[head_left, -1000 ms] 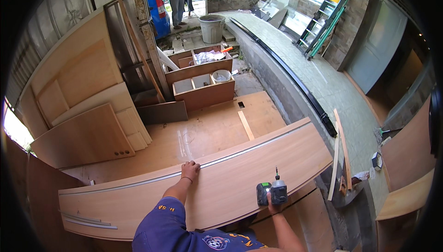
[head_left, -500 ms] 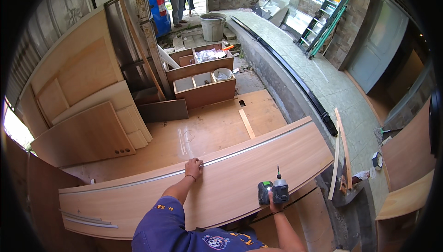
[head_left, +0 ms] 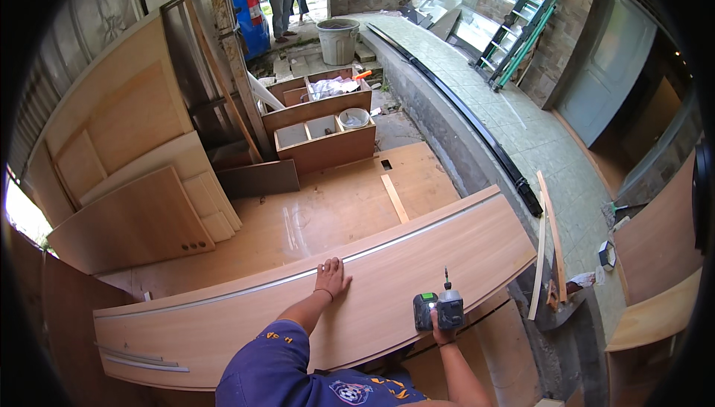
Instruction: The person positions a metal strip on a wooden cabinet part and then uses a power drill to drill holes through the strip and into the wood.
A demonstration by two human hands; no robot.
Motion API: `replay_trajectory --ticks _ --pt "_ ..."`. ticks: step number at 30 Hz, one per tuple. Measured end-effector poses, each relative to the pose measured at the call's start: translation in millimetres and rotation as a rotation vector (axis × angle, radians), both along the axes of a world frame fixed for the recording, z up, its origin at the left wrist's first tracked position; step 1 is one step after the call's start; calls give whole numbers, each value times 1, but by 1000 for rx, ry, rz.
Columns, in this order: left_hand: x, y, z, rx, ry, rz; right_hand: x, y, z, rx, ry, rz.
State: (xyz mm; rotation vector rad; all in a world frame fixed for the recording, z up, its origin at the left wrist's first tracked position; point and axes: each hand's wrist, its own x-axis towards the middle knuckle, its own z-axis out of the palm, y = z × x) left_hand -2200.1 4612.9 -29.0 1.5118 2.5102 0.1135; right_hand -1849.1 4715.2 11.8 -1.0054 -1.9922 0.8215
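A long wood-veneer panel [head_left: 417,288] lies across the space in front of me. A thin silvery metal strip [head_left: 417,233] runs lengthwise near its far edge. My left hand [head_left: 332,278] rests palm down on the panel, with its fingers stretched out against the strip. My right hand [head_left: 441,330] grips a black and grey cordless drill [head_left: 450,307], whose bit points away from me over the right part of the panel. Its handle is mostly covered by the battery and my hand. Shorter metal strips [head_left: 145,362] lie at the panel's left end.
Beyond the panel, a wooden sheet [head_left: 342,213] carries a loose slat [head_left: 395,198]. Drawer-like boxes [head_left: 328,150] and a large bucket [head_left: 338,42] stand farther back. Boards [head_left: 126,217] lean at the left. A raised tiled walkway [head_left: 514,120] holds black lengths [head_left: 462,105] and a ladder [head_left: 518,35].
My left hand has slid to the right along the metal strip, and its fingers have straightened. The drill stays in my right hand, almost unmoved. The whole view has shifted slightly.
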Motion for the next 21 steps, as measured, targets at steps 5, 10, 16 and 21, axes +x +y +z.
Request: replay_trajectory --ticks 5,10,16,21 --pt "0 -3 -14 79 36 0 -3 -4 0 -67 41 -43" --pt "3 -3 -14 49 18 20 -1 -5 1 -72 -10 -31" --pt "11 4 -10 28 33 58 0 -5 6 -62 -18 -29" --pt "13 4 -8 19 36 113 -2 -5 10 -95 -27 1"
